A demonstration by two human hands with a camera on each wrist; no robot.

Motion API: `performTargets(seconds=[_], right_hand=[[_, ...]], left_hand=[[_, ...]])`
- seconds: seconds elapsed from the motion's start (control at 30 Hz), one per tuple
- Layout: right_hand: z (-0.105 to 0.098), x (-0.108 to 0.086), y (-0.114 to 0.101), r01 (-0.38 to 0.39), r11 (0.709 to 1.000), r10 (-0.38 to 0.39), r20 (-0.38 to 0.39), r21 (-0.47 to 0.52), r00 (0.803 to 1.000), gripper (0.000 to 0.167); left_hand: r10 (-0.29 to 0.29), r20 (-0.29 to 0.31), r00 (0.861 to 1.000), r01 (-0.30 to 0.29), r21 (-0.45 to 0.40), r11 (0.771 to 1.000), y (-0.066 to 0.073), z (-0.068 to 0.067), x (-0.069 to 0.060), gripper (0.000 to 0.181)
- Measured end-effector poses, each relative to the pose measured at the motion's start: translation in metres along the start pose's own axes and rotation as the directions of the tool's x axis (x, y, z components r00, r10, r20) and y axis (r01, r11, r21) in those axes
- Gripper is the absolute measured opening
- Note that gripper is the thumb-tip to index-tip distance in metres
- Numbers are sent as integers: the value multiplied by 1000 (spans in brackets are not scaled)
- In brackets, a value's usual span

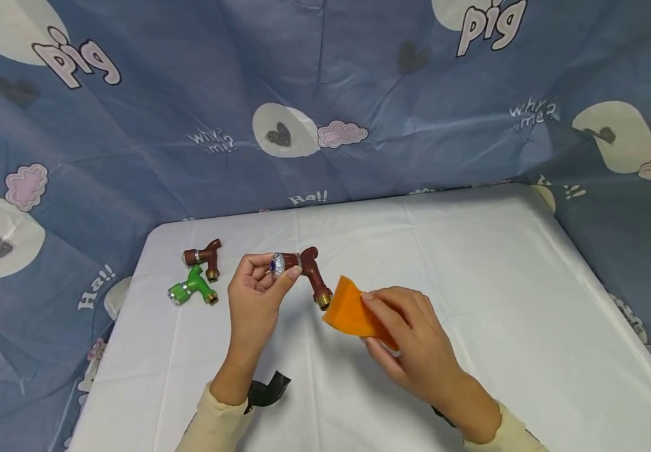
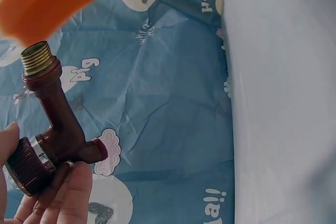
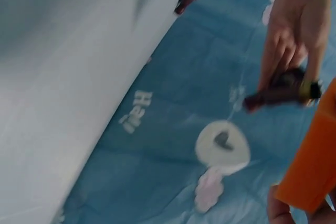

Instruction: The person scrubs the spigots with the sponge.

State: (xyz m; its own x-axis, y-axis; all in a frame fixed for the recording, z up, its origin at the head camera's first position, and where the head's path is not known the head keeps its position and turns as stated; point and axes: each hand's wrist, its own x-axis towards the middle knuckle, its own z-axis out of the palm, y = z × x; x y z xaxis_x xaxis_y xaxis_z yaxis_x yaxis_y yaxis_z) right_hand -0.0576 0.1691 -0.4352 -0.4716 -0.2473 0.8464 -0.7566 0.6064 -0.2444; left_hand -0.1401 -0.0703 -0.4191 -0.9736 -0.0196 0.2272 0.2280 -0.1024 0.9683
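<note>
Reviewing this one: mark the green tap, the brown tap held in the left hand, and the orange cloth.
Green tap (image 1: 194, 283): head view, on the middle of its body.
Held brown tap (image 2: 64, 137): left wrist view, on its main body.
Orange cloth (image 1: 352, 312): head view, on its broad exposed face.

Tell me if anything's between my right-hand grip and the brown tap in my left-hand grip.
Yes: the orange cloth, held in your right-hand grip, stands between it and the brass end of the brown tap. Nothing else visible is in the way.
</note>
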Motion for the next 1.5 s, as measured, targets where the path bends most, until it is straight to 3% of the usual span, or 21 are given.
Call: performTargets(seconds=[0.2, 0.47, 0.73, 0.93, 1.2, 1.37, 1.5], right_hand=[[13, 7, -18, 150, 989, -150, -33, 3, 988, 35], [26, 7, -26, 175, 985, -175, 6, -15, 985, 31], [27, 3, -18, 115, 992, -116, -24, -58, 993, 30], [19, -2, -5, 23, 999, -23, 11, -33, 1000, 34], [7, -9, 10, -72, 997, 71, 99, 8, 993, 41], [2, -6, 13, -121, 992, 116, 103, 41, 988, 46], [0, 2, 12, -115, 989, 107, 84, 99, 991, 42]], left_hand=[[-5, 17, 1000, 5, 7, 1000, 0, 1, 0, 36], [-32, 37, 999, 31, 20, 999, -2, 2, -1, 35], [-48, 56, 997, 46, 49, 998, -5, -2, -2, 35], [-58, 68, 996, 56, 33, 998, -6, -4, 0, 36], [-77, 132, 988, 70, 58, 996, -6, -6, 0, 39], [-78, 175, 981, 69, 55, 996, -5, -5, -1, 40], [-68, 220, 973, 59, 48, 997, -5, -4, -2, 41]])
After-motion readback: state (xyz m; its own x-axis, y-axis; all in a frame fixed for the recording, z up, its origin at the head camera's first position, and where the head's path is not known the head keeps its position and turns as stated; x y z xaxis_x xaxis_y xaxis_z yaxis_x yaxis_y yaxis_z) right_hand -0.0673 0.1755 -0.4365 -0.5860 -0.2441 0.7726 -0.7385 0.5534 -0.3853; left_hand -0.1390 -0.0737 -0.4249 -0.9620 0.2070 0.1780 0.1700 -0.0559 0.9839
